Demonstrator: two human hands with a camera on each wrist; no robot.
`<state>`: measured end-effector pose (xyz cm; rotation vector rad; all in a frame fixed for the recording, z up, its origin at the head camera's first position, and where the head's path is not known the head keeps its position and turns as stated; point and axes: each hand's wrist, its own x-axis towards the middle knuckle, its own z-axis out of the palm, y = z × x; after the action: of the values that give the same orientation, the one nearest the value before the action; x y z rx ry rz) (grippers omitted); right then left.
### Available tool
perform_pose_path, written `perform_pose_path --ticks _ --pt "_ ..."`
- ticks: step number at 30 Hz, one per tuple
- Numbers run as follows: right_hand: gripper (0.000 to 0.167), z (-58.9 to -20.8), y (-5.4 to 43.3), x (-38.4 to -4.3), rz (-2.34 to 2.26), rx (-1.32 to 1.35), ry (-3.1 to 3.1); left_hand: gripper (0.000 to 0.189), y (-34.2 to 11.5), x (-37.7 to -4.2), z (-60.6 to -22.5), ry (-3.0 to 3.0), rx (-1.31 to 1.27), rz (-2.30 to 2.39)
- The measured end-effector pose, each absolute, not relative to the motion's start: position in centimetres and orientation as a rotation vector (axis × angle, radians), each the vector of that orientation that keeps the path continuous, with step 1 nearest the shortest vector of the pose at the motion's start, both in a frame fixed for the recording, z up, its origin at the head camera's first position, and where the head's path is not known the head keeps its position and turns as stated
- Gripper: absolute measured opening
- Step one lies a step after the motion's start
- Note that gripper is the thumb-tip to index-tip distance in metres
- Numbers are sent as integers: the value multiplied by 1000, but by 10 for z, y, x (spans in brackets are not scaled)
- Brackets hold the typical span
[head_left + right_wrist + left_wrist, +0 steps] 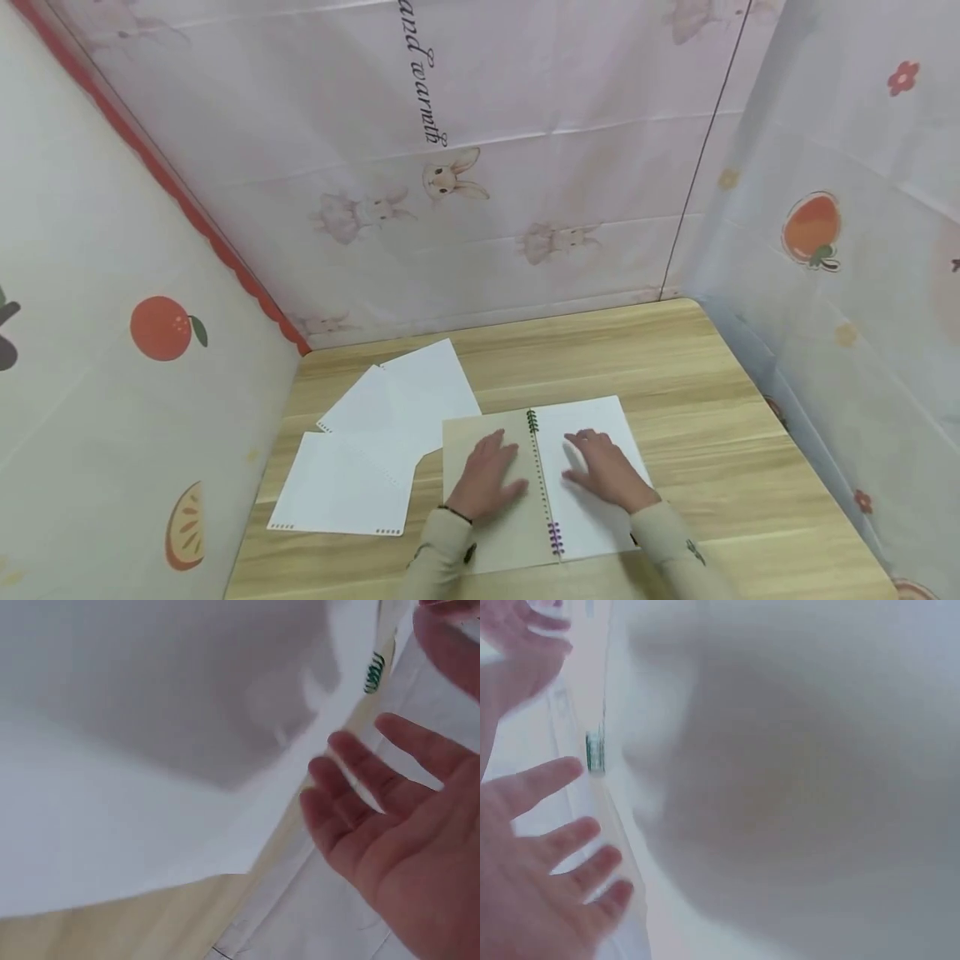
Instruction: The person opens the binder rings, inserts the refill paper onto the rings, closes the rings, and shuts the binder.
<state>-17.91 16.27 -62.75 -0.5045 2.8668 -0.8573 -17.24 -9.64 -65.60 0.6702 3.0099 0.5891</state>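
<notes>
A ring-bound notebook lies spread on the table, with a beige left side and a white right page. A green spiral ring joins it near the top of the spine and a purple spiral ring near the bottom. Over the beige side is my left hand, fingers spread and nothing gripped. My right hand is over the white page, its fingers relaxed and holding nothing. In both wrist views the fingers show apart from each other, with the hand's shadow falling on the paper.
Several loose white sheets with punched holes overlap left of the notebook, partly reaching behind it. The wooden table is bounded by printed fabric walls at the back and on both sides.
</notes>
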Motion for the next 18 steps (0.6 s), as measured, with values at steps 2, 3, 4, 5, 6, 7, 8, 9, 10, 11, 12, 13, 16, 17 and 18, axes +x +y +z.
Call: perform_pose_path --ticks 2,3,4,5,6,7,8,9,10,11,12,13,16,17,18 --pt "47 -623 154 -200 -987 -454 2843 45 -95 -189 -651 3022 596 752" --pt "40 -621 150 -211 -1057 -428 2820 38 -94 -197 -648 3014 550 847" --pt "33 -619 146 -223 -1133 -404 2793 34 -91 -206 -642 2993 492 937" --pt "28 -618 141 -235 -1200 -377 2763 30 -88 -215 -640 2984 453 1012" --pt "23 -618 136 -245 -1261 -361 2737 26 -84 -224 -640 2982 431 1075" --pt "20 -619 132 -255 -1319 -345 2708 23 -81 -232 -642 2978 409 1134" --pt "17 -621 129 -262 -1363 -321 2681 20 -77 -239 -645 2971 394 1196" --pt "15 -624 126 -269 -1404 -294 2656 18 -74 -245 -649 2968 390 1252" --pt "14 -627 123 -274 -1440 -263 2631 16 -70 -251 -654 2968 381 1294" --pt "14 -631 120 -277 -1458 -236 2616 15 -67 -255 -659 2964 360 1330" --pt "13 -635 118 -279 -1473 -205 2599 15 -64 -258 -664 2948 333 1364" --pt "13 -639 117 -280 -1477 -177 2585 14 -62 -259 -666 2921 311 1397" --pt "10 -650 114 -280 -1488 -160 2583 13 -59 -263 -674 2897 293 1432" --pt "9 -653 113 -279 -1486 -164 2587 12 -59 -263 -674 2894 309 1429" --pt "8 -654 113 -278 -1491 -174 2589 11 -59 -264 -673 2900 345 1416"
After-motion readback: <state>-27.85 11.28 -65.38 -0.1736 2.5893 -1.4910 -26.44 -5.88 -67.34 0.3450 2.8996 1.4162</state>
